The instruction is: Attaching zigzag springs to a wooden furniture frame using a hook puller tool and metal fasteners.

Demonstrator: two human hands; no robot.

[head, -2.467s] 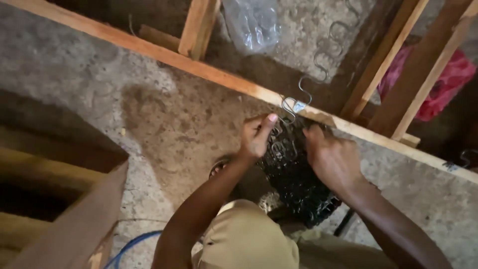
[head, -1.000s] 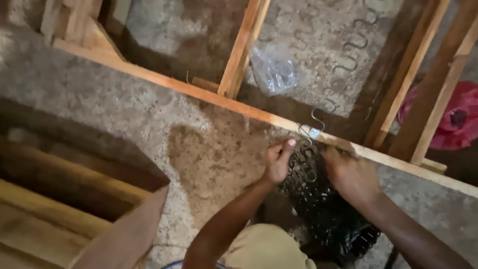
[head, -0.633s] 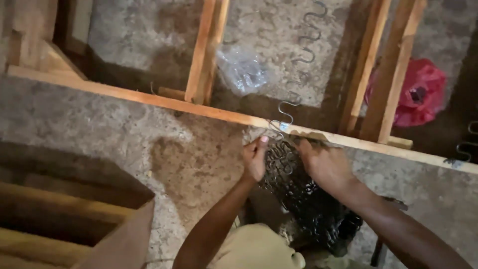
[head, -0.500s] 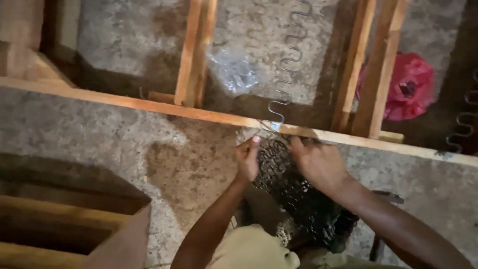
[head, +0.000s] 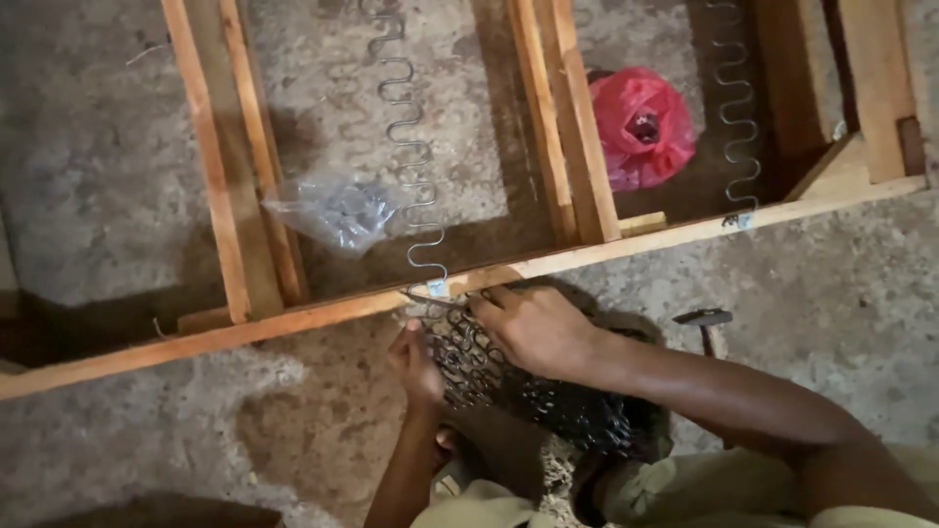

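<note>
A long wooden frame rail (head: 293, 321) crosses the view over a concrete floor. A zigzag steel spring (head: 411, 156) runs from the top down to a small metal clip (head: 437, 288) on the rail. Below the rail lies a dark bundle of coiled zigzag springs (head: 548, 401). My right hand (head: 533, 328) rests on the top of the bundle just under the clip, fingers curled on the wire. My left hand (head: 416, 364) grips the bundle's left edge.
A clear plastic bag of small parts (head: 337, 207) lies inside the frame. A red plastic bag (head: 641, 122) sits behind a cross slat (head: 562, 127). A second zigzag spring (head: 738, 117) hangs at right. A hammer (head: 706, 323) lies on the floor beside my right arm.
The view has swung so the rail tilts the other way and more of the frame shows. Both hands stay on the spring bundle at the clip.
</note>
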